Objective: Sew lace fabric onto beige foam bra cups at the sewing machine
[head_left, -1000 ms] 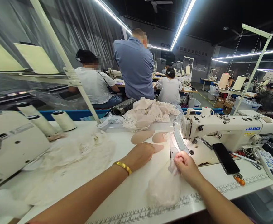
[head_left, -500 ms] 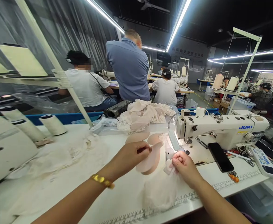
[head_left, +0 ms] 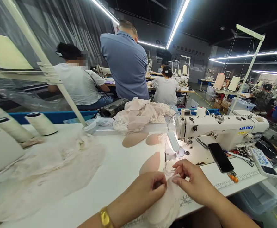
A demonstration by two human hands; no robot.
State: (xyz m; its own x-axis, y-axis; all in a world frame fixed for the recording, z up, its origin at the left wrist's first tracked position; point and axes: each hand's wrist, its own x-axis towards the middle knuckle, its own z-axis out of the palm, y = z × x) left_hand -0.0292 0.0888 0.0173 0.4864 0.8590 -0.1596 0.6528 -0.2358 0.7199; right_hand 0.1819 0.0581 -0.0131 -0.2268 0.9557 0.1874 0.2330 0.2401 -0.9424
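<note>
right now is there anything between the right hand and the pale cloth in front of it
No, nothing visible: the right hand is at the upper end of the pale cloth. The left hand is at the cloth's left side, and the phone lies off to the right, not between them.

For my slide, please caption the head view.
Left hand and right hand at pale, sheer fabric, near a white JUKI sewing machine.

Left hand [head_left: 146, 189] curls beside looser right hand [head_left: 195, 181].
</note>
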